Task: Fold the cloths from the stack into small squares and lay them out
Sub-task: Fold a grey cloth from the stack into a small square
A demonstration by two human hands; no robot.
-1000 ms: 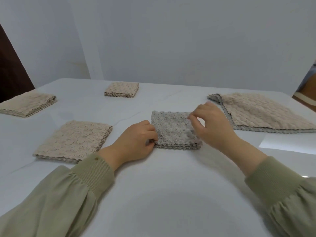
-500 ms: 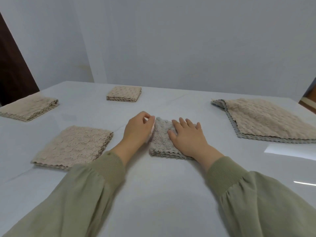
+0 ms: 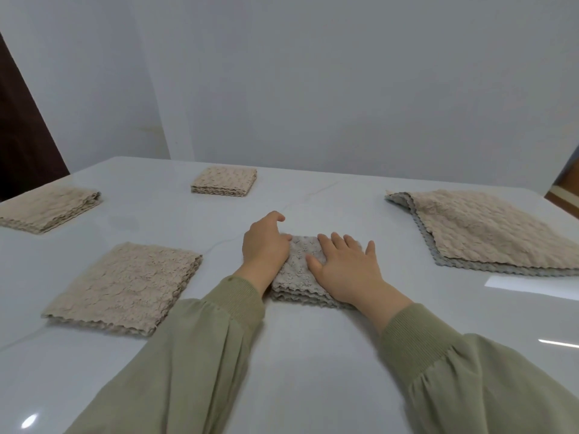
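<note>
Grey folded cloth (image 3: 297,267) lies mid-frame on the white table (image 3: 313,371), the right hand (image 3: 347,270) pressing flat on it with fingers spread, the left hand (image 3: 264,245) resting loosely curved against its left edge.

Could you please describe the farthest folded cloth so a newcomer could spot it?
Start at the white table. Towards its far edge, left of centre, lies the farthest folded cloth. Unlike the two other beige squares, it sits nearest the wall and looks smallest.
</note>
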